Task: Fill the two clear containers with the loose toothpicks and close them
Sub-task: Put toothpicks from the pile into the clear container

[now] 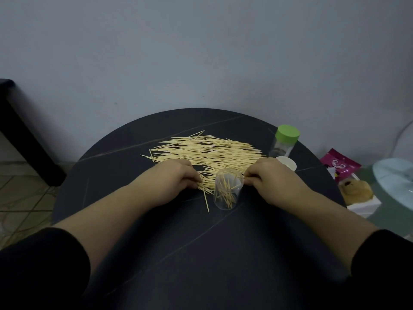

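A wide heap of loose toothpicks [210, 151] lies across the far middle of the dark round table [201, 253]. An open clear container [228, 190] stands near the heap's front edge with several toothpicks inside. My left hand [176, 177] rests on the heap just left of it, fingers curled round a bunch of toothpicks. My right hand [272, 177] is just right of the container and pinches a few toothpicks by its rim. A second clear container with a green lid [283, 140] stands shut at the far right. A white lid [287, 163] lies partly hidden behind my right hand.
A pink packet [339, 165] and a small bear toy on a white box [357, 194] sit off the table's right side, beside a pale blue round object [395, 182]. Dark furniture [20, 130] stands at the left. A grey wall rises behind the table.
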